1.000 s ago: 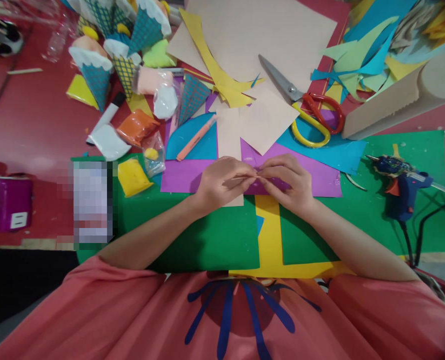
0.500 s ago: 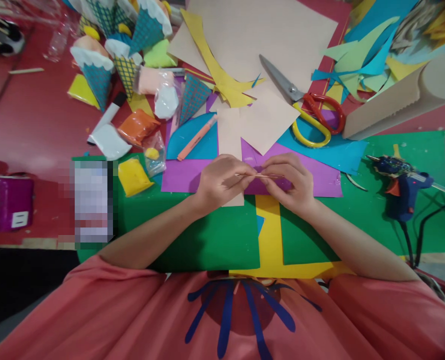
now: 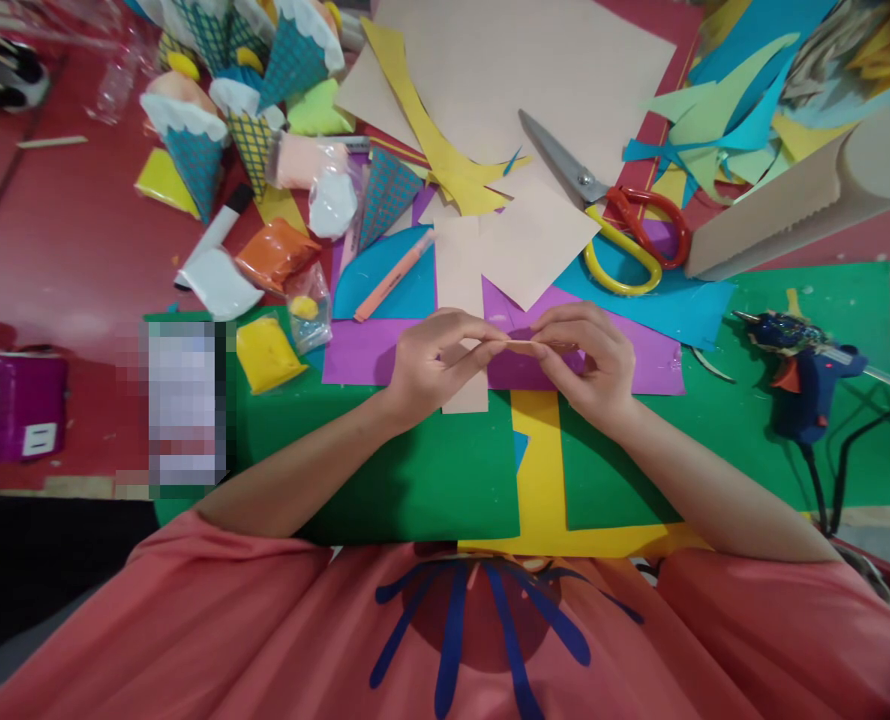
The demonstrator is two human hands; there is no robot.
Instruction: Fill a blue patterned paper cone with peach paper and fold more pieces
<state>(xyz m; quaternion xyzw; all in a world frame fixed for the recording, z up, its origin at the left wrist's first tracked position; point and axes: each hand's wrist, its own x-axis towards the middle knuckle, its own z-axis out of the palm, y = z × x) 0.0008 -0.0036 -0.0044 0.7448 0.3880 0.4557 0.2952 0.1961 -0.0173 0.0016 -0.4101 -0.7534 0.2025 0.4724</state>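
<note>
Between the fingertips of both hands runs a thin, pale peach piece (image 3: 520,345), seen nearly edge-on; it looks like a narrow strip of paper. My left hand (image 3: 436,360) pinches its left end, thumb against fingers. The right end is pinched by my right hand (image 3: 596,362), whose fingers hide part of it. Both hands hover over a purple sheet (image 3: 655,360) in the middle of the table. A peach paper strip (image 3: 460,270) lies partly beneath my left hand. Beyond the hands sits a cut peach paper piece (image 3: 539,240).
Scissors (image 3: 602,200) with red and yellow handles lie beyond my right hand. A blue glue gun (image 3: 816,385) rests at the right on a green sheet (image 3: 752,460). Paper cones (image 3: 194,160), clay packets (image 3: 272,255) and a peach highlighter (image 3: 394,275) are at the left.
My hands have drawn slightly apart, the left one leftward and the right one rightward. More of the thin peach piece's pale face shows between the fingertips.
</note>
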